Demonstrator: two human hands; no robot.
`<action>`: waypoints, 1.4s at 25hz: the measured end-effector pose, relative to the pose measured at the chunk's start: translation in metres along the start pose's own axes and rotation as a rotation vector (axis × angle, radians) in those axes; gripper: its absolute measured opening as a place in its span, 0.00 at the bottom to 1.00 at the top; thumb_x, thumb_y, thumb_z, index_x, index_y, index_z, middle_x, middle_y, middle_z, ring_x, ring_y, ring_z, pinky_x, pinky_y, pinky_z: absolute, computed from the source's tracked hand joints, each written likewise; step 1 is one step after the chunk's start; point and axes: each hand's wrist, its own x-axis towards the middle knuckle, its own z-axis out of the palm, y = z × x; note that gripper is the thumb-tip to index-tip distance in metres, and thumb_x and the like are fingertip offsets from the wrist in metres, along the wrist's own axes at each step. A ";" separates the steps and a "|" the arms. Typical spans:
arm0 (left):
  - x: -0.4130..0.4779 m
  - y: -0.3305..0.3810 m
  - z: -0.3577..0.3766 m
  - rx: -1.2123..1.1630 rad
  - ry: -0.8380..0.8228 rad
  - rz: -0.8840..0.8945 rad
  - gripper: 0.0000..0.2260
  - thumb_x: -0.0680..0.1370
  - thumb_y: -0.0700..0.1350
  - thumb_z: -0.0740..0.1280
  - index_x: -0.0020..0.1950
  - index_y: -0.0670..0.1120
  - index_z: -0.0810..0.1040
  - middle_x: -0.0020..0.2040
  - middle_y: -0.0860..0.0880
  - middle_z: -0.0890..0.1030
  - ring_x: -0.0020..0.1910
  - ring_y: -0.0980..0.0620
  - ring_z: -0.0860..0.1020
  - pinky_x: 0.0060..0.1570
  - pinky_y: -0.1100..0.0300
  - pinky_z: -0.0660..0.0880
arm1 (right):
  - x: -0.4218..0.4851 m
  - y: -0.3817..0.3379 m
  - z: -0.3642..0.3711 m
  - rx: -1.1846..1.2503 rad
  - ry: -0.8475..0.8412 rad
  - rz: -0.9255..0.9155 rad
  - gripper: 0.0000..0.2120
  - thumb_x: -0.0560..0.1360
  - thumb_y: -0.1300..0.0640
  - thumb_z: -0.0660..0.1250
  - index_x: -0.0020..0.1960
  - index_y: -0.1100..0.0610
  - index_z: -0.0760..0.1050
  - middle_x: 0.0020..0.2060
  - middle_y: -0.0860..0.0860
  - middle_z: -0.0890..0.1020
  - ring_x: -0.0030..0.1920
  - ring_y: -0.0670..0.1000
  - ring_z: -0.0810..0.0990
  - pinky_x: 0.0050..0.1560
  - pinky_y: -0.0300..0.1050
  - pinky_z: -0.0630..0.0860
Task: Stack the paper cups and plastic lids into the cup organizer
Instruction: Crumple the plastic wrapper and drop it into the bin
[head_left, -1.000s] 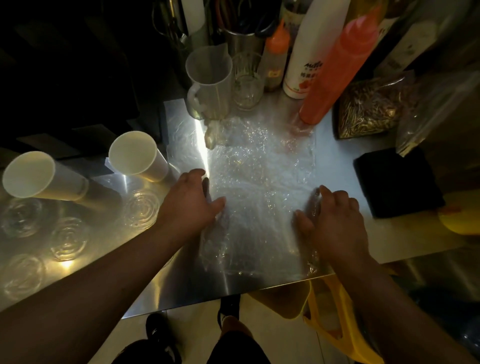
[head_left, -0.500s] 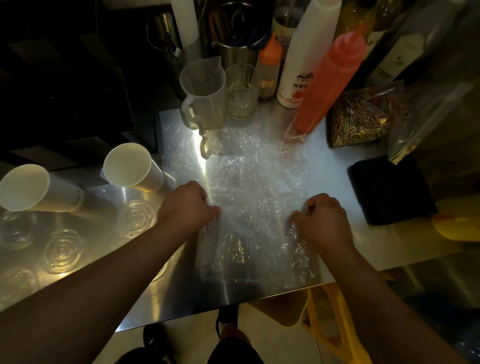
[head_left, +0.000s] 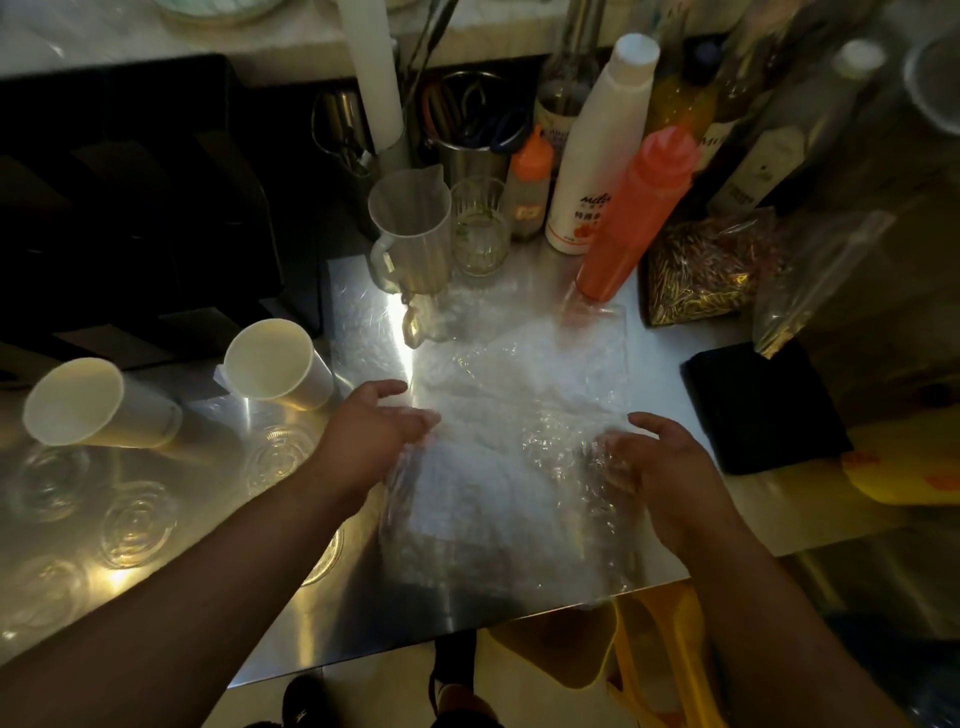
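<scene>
The steel worktop (head_left: 363, 608) is free only in the middle, where a clear plastic bag (head_left: 519, 415) lies almost to the near edge. The left hand (head_left: 371, 441) and right hand (head_left: 665, 467) stand at its sides, fingers loosely spread, and I cannot tell if they pinch it. Two white paper cups (head_left: 275, 364) lie tipped at left, clear lids (head_left: 135, 525) flat beside them.

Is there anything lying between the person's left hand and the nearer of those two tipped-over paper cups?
Nothing visible blocks it. The left hand rests at the edge of the clear plastic bag, and only bare steel counter separates it from the nearer paper cup. Clear lids lie flat to the hand's left, below that path.
</scene>
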 end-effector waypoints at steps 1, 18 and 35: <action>-0.003 0.002 -0.004 -0.046 -0.032 -0.016 0.22 0.72 0.44 0.80 0.64 0.50 0.78 0.54 0.48 0.87 0.53 0.49 0.86 0.53 0.54 0.80 | -0.002 -0.002 -0.003 0.063 -0.037 0.007 0.22 0.71 0.60 0.77 0.62 0.48 0.74 0.51 0.54 0.87 0.43 0.50 0.86 0.45 0.46 0.81; -0.067 0.025 -0.089 -0.061 -0.200 0.115 0.07 0.82 0.50 0.69 0.55 0.47 0.82 0.44 0.46 0.89 0.35 0.48 0.87 0.32 0.57 0.81 | -0.120 -0.041 0.016 -0.030 -0.058 -0.223 0.27 0.75 0.63 0.72 0.72 0.53 0.70 0.47 0.53 0.88 0.34 0.49 0.84 0.31 0.44 0.80; -0.129 0.056 -0.141 -0.246 -0.160 0.184 0.06 0.80 0.42 0.69 0.52 0.40 0.80 0.35 0.47 0.88 0.33 0.50 0.87 0.31 0.60 0.82 | -0.225 -0.030 0.145 -1.054 0.129 -0.739 0.52 0.63 0.20 0.63 0.80 0.39 0.49 0.79 0.43 0.59 0.78 0.49 0.55 0.74 0.51 0.58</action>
